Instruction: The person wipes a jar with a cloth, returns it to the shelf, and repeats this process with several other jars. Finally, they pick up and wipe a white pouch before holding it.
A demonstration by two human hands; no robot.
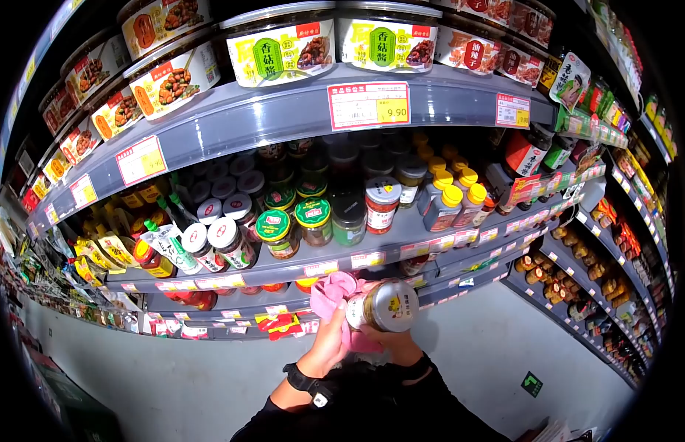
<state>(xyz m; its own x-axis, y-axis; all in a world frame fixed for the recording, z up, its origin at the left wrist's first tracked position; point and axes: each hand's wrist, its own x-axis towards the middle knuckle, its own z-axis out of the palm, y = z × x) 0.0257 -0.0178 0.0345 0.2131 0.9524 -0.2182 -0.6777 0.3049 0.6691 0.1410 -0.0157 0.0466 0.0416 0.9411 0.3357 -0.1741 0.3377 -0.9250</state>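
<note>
Head view: jar [384, 306] gripped between fingers [335, 328], pink cloth [332, 292] alongside.

Right hand [397, 343]: mostly hidden beneath jar [383, 305] and pink cloth [335, 295] | Jar label: print too small to read | Rear jars on middle shelf [372, 254]: lost in shadow | Top-shelf tubs [283, 44]: cut off by upper edge | Price tag [369, 105]: small print illegible | Forearms: cropped at lower edge
</note>
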